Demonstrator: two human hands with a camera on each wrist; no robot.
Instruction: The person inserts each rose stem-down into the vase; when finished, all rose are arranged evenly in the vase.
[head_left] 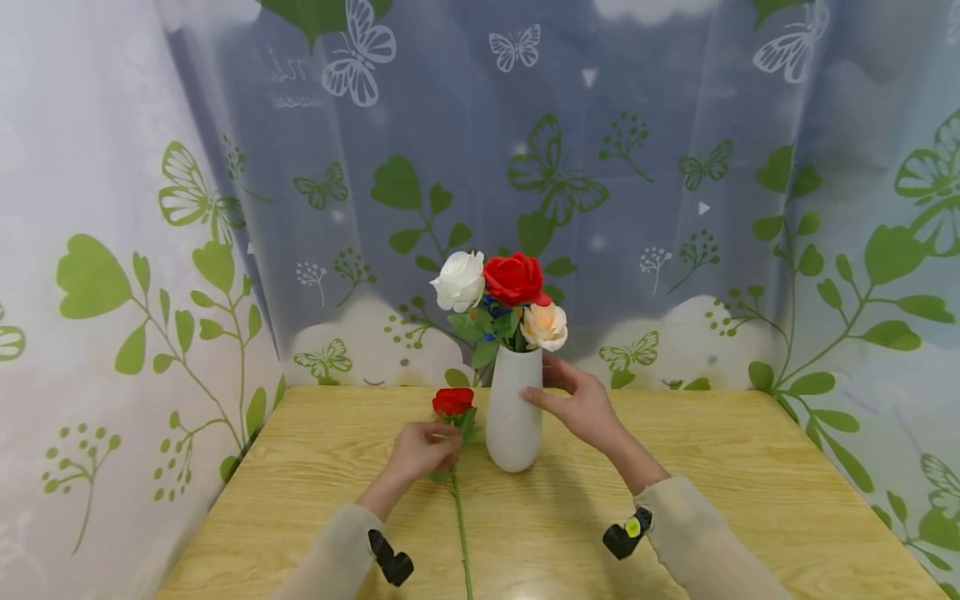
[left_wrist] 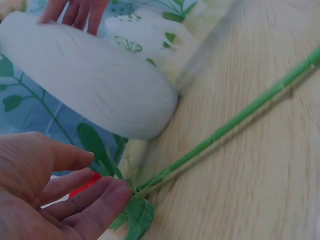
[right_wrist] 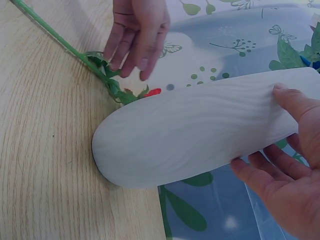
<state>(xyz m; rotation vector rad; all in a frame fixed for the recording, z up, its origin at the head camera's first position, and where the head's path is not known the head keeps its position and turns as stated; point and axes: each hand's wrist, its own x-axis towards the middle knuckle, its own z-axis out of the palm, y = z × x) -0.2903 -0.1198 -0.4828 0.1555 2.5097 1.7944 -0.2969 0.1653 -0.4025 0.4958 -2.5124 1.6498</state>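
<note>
A white vase [head_left: 514, 412] with a rippled surface stands on the wooden table. Its mouth holds a white rose [head_left: 459, 282], a red rose [head_left: 514, 279], a peach rose [head_left: 545, 325] and a bit of blue among green leaves. My right hand [head_left: 581, 404] grips the vase near its neck, thumb on the near side and fingers round the right. Left of the vase lies a second red rose [head_left: 453, 401], its long green stem [left_wrist: 225, 131] pointing towards me. Over its leaves [left_wrist: 140, 216] hovers my left hand [head_left: 422, 457], fingers loosely bent and apart from the stem.
The table [head_left: 315, 467] has a pale wood grain. Close behind it hangs a blue-grey curtain [head_left: 465, 125] printed with butterflies and leaves, and lighter panels stand at both sides. A black wrist camera [head_left: 627, 533] sits on my right sleeve.
</note>
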